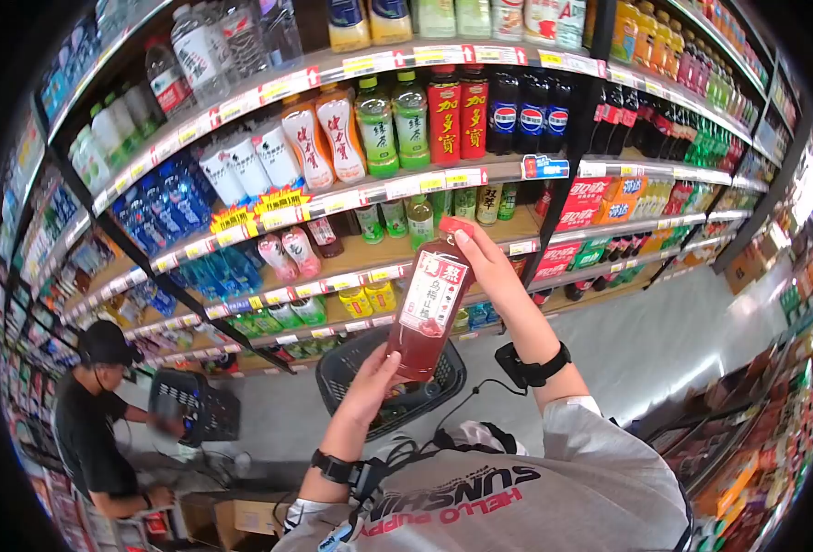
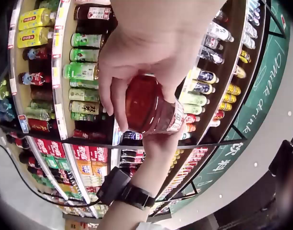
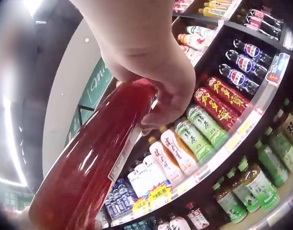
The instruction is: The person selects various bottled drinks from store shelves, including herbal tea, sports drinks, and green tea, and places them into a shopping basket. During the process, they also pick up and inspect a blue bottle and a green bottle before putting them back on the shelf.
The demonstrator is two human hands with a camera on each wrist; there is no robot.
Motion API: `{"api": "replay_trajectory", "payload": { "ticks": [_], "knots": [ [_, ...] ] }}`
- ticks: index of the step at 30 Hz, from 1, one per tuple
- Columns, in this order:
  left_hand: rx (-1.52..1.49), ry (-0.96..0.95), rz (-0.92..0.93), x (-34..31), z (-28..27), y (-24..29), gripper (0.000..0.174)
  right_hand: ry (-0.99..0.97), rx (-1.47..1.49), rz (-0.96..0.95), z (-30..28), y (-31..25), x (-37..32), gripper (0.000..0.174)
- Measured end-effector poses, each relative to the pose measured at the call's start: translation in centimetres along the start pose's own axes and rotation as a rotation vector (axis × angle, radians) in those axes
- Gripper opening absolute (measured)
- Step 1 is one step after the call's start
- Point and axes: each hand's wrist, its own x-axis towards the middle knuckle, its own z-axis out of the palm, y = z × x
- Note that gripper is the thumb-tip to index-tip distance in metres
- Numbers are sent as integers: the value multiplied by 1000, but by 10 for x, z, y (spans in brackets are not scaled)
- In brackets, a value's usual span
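A large bottle of dark red drink (image 1: 423, 308) with a white and red label is held tilted in front of the shelves, cap end up and to the right. My right hand (image 1: 482, 261) grips it at the red cap (image 1: 457, 225). Lower down, my left hand (image 1: 370, 385) holds the bottle's base, its thumb along the side. In the left wrist view the fingers of the left hand (image 2: 141, 62) curl round the bottom of the bottle (image 2: 142, 103). From the right wrist, the right hand (image 3: 151, 72) wraps the neck end and hides most of the cap.
Below the bottle stands a dark shopping basket (image 1: 337, 368) with items inside. Shelves (image 1: 370, 189) packed with bottled drinks rise ahead. At left, a person in black (image 1: 98, 414) is beside another basket (image 1: 195, 405), with cardboard boxes (image 1: 241, 520) nearby. A cable (image 1: 466, 397) hangs near my right wrist.
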Motion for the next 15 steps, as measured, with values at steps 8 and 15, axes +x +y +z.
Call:
{"api": "replay_trajectory", "payload": {
  "ticks": [8,15],
  "knots": [
    [232,-124,-189,9,-36,7,35,-13,58,334,-12,63,-52,53],
    [351,-262,-344,14,-93,-4,42,32,373,557,16,88,-97,65]
  ]
}}
